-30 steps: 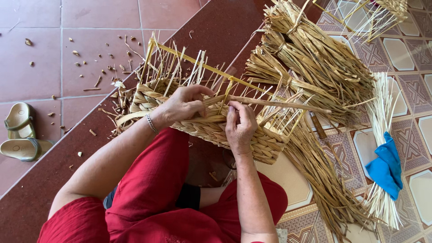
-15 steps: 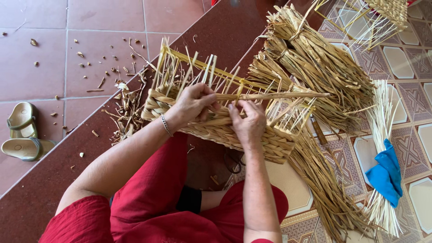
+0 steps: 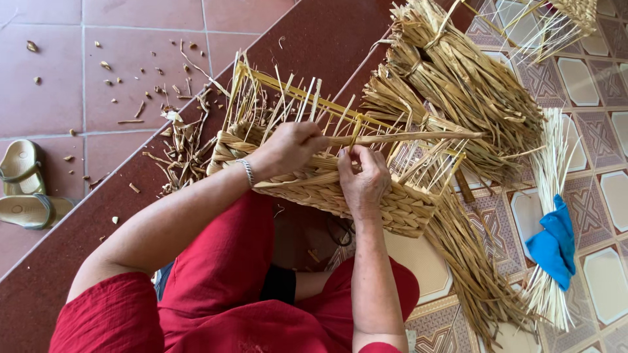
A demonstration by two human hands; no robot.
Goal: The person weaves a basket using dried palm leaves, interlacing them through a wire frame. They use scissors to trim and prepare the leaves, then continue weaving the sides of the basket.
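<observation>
A pair of sandals lay at the far left on the red floor, with straw scraps beside them. The left hand was closed on a long straw strand over the half-woven basket in the lap. Just beside it, the right hand pinched the same strand. Straw bundles lay further right, then a blue cloth.

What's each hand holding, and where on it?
The left hand grips one end of a long strand at the half-woven basket rim. The right hand pinches the same strand just beside it, against the upright stakes.
</observation>
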